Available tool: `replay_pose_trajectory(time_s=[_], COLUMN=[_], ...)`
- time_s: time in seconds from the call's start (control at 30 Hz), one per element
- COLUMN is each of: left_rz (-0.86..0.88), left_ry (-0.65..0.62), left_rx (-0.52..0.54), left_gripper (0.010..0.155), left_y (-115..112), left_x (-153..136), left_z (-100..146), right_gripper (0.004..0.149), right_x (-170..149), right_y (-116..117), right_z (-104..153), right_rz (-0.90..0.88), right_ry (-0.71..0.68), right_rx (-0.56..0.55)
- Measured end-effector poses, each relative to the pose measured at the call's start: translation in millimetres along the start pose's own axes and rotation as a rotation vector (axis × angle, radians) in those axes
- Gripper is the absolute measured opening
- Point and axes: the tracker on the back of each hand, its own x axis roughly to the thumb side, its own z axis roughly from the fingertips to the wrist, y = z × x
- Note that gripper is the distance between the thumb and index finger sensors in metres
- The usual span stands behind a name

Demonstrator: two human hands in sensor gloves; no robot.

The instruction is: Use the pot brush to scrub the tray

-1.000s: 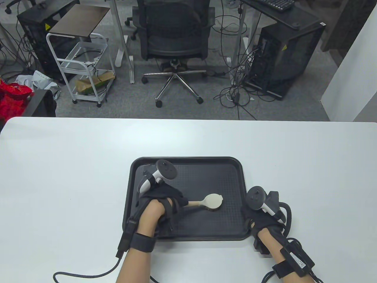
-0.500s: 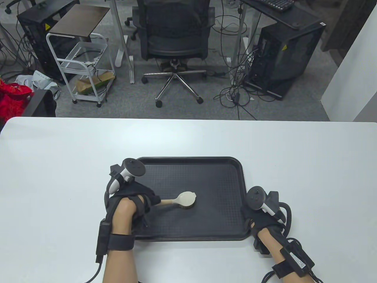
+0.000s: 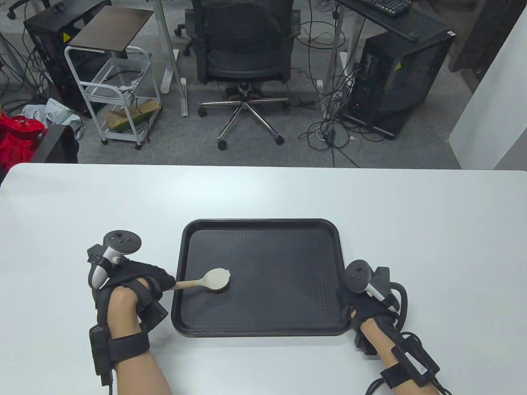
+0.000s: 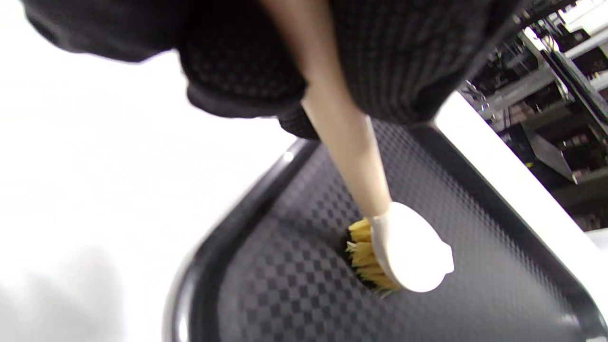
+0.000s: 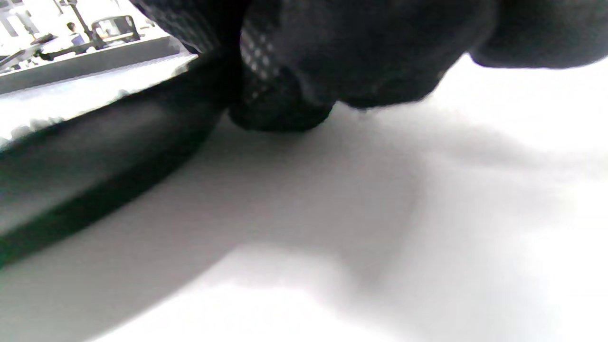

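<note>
A: Where was the tray (image 3: 263, 329) when you looked?

B: It lay flat on the white table (image 3: 263, 193), near the front edge, long side facing you. Your left hand (image 3: 131, 284) sat just off the tray's left rim, over the table, with the fingers curled round the wooden handle of the pot brush (image 3: 208, 281).

A: And the brush itself?

B: The handle crossed over the left rim, and the pale round head stood inside the tray, in its left part. In your left wrist view the yellow bristles (image 4: 368, 259) met the textured tray floor, with the white back of the head turned away from it.

A: What did your right hand (image 3: 366, 304) do?

B: It sat at the tray's right front corner, with its tracker (image 3: 364, 279) on top. In your right wrist view the gloved fingers (image 5: 280, 99) were bent down against the tray's rim, with one fingertip on the table right beside it. Whether they actually gripped the rim or only lay against it, I cannot tell; the glove hid it from above.
</note>
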Motion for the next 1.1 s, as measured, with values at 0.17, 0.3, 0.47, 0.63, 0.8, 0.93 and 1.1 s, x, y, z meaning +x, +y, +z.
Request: replay_pose_trajectory(time_s=[0.17,0.3,0.47,0.63,0.8,0.93,1.1], left_rz=[0.056,0.066,0.102,0.108,-0.046,-0.088,-0.079], left_ry=[0.039,0.026,-0.057,-0.269,-0.374,-0.432,-0.460], left_rx=[0.052,0.062,0.047,-0.030,-0.136,-0.184,-0.177], left_gripper=[0.052,0.052,0.053,0.055,0.055,0.056,0.055], left_y=[14.2,18.8,18.0,1.8,-40.2,-78.4,-119.1], left_x=[-19.9,-22.3,-15.6,27.4,89.6,128.5,158.7], left_z=[5.7,9.2,11.2,12.0,4.3,-1.1,-2.2], right_gripper=[0.061,0.061,0.060,0.061,0.061,0.061,0.061], right_x=[0.0,0.0,0.0,0.2,0.1,0.0,0.0], right_y=[0.1,0.0,0.0,0.0,0.0,0.0,0.0], right_z=[0.1,0.1,0.0,0.1,0.1,0.2,0.1], right_rz=[-0.002,0.000,0.000,-0.001,0.000,-0.001,0.000], right_ry=[0.000,0.001,0.001,0.001,0.002,0.001,0.001], right_rx=[0.001,0.001,0.001,0.002,0.000,0.001,0.000])
